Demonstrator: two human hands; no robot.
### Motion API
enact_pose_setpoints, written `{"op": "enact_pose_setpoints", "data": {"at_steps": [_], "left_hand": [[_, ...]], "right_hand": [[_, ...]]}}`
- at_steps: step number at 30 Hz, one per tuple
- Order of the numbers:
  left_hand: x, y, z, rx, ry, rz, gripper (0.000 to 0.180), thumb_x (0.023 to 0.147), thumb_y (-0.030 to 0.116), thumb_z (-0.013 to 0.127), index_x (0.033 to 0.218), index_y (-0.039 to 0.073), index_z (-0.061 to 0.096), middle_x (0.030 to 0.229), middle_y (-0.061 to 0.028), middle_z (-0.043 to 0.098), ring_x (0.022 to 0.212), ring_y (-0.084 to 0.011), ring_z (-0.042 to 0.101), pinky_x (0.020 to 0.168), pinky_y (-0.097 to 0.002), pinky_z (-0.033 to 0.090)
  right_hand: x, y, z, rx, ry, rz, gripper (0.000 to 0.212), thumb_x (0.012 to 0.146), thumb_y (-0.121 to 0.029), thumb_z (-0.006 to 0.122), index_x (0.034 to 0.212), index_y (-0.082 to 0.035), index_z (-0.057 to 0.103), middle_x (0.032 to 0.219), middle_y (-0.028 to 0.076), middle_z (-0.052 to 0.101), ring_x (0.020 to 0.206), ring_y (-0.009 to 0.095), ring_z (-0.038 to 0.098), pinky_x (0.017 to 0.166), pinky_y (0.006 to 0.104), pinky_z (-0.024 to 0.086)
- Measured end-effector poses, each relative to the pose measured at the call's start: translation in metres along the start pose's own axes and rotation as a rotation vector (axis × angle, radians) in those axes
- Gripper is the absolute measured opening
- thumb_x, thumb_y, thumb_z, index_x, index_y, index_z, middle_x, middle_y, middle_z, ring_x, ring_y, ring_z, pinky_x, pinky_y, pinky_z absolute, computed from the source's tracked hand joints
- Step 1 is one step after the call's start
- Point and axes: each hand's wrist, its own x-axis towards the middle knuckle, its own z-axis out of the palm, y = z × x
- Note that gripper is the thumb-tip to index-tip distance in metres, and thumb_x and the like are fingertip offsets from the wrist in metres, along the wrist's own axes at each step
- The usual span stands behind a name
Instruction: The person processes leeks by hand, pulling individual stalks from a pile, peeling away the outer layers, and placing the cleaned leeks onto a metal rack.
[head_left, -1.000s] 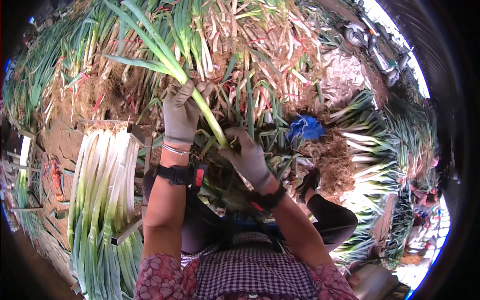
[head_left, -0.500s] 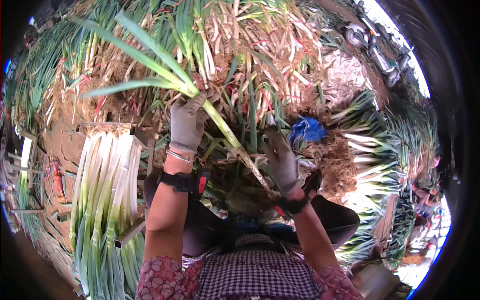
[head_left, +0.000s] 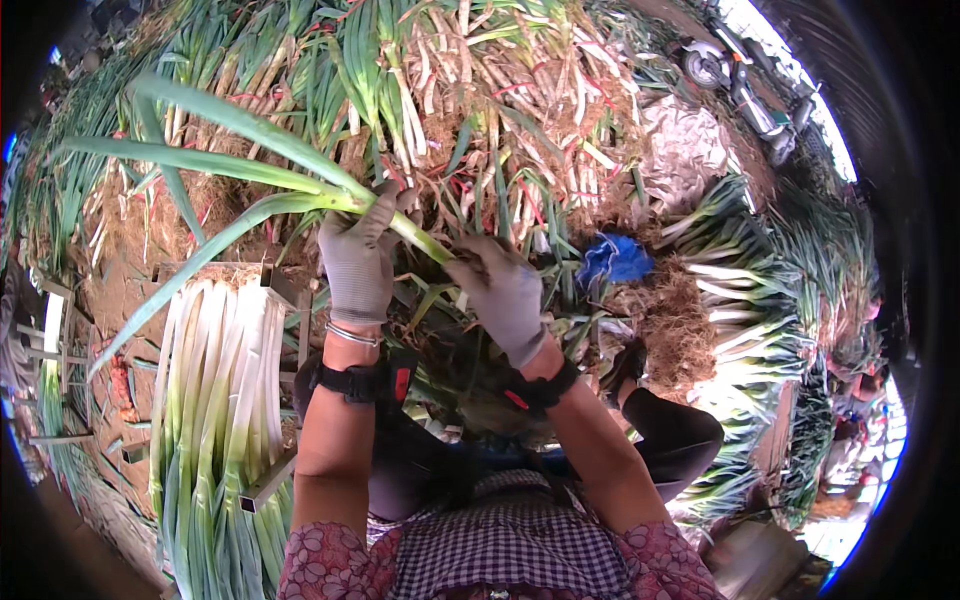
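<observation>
My left hand (head_left: 357,262), in a grey work glove, is wrapped round a large green onion (head_left: 418,238) just below where its leaves fan out. The long leaves stretch away to the left, one drooping toward a bundle of cleaned onions. At the stalk's lower right, my right hand (head_left: 497,292), gloved too, has its fingers curled on the stem. That hand covers the root end.
A metal frame (head_left: 268,483) on the left holds trimmed green onions (head_left: 215,370). Untrimmed onions with roots (head_left: 460,60) heap up ahead. Cleaned ones (head_left: 735,320) lie in a row at right, beyond a blue plastic bag (head_left: 614,259). A scooter (head_left: 745,95) stands far right.
My right hand has come up and left onto the stalk from lower right. The green onion has swung flatter, its leaves moving left and down. My left hand has shifted slightly left.
</observation>
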Motion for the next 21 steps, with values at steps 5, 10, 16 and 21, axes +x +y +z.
{"op": "enact_pose_setpoints", "data": {"at_steps": [5,10,16,21], "left_hand": [[-0.008,0.003,0.010,-0.014,0.035,-0.007,0.023,0.089,0.004,0.064,0.108,-0.008,0.060,0.096,-0.0127,0.067,0.085,-0.0198,0.067,0.072,-0.0299,0.054],[-0.012,0.007,0.005,0.095,-0.003,-0.067,0.023,0.093,0.005,0.056,0.111,-0.009,0.057,0.102,-0.0172,0.065,0.092,-0.0248,0.067,0.079,-0.0343,0.057],[-0.015,0.005,0.001,0.060,-0.081,-0.097,0.026,0.093,0.006,0.057,0.113,-0.011,0.055,0.100,-0.0169,0.065,0.093,-0.0269,0.067,0.081,-0.0373,0.057],[-0.016,0.005,0.001,0.047,-0.106,-0.054,0.025,0.093,0.006,0.057,0.112,-0.011,0.055,0.100,-0.0180,0.064,0.093,-0.0287,0.067,0.083,-0.0409,0.058]], "right_hand": [[0.020,-0.018,0.016,-0.284,-0.047,-0.217,0.020,0.080,-0.027,0.069,0.088,-0.010,0.063,0.074,0.011,0.064,0.065,0.031,0.063,0.056,0.0404,0.048],[0.019,-0.019,0.013,-0.355,-0.173,-0.234,0.017,0.081,-0.026,0.065,0.088,-0.010,0.062,0.070,0.009,0.063,0.063,0.029,0.063,0.055,0.0414,0.048],[0.018,-0.012,0.009,-0.160,-0.104,-0.144,0.012,0.081,-0.017,0.066,0.080,-0.006,0.066,0.071,0.012,0.063,0.064,0.030,0.063,0.057,0.0372,0.049],[0.016,-0.023,-0.001,-0.062,-0.108,-0.086,0.012,0.080,-0.016,0.066,0.078,-0.005,0.065,0.073,0.013,0.065,0.065,0.029,0.065,0.058,0.0352,0.050]]}}
